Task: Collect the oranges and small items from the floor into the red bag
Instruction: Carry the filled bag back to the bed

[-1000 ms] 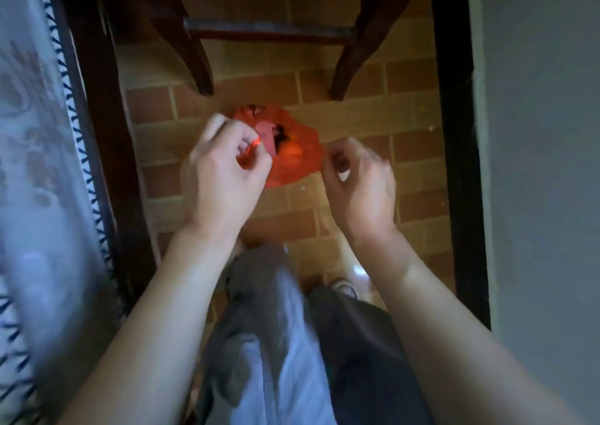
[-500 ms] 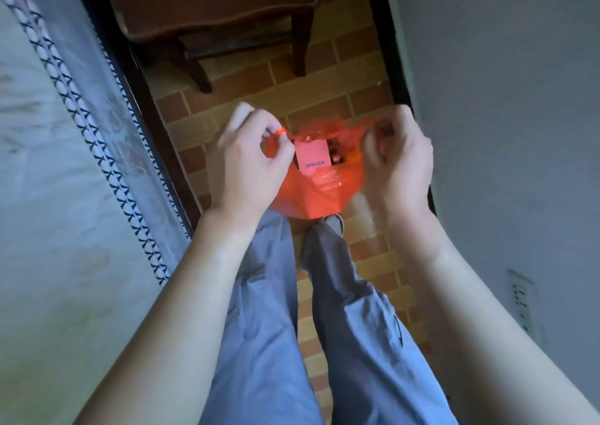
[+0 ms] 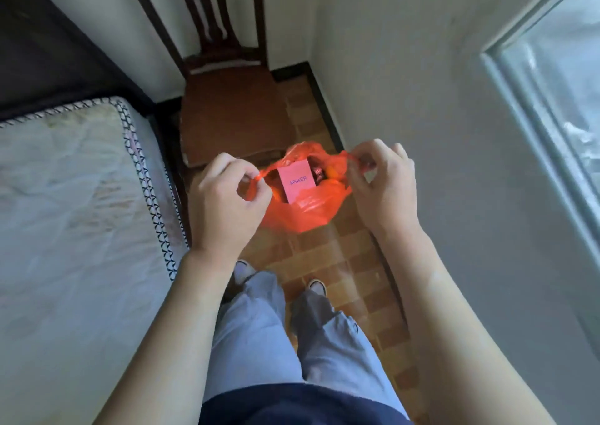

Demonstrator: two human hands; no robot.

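A narrow strip of brick floor (image 3: 328,255) runs open between bed (image 3: 81,197) and wall (image 3: 454,165). A wooden chair (image 3: 227,113) closes its far end.

Dim room, soft daylight from window (image 3: 558,106) at right, wide-angle bending at edges, slightly soft focus

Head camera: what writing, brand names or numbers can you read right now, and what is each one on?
"ANKER": printed on the pink box standing in the open red bag, which the left hand and right hand hold by its handles.
Nothing else is readable; the other things in the bag show no legible print.
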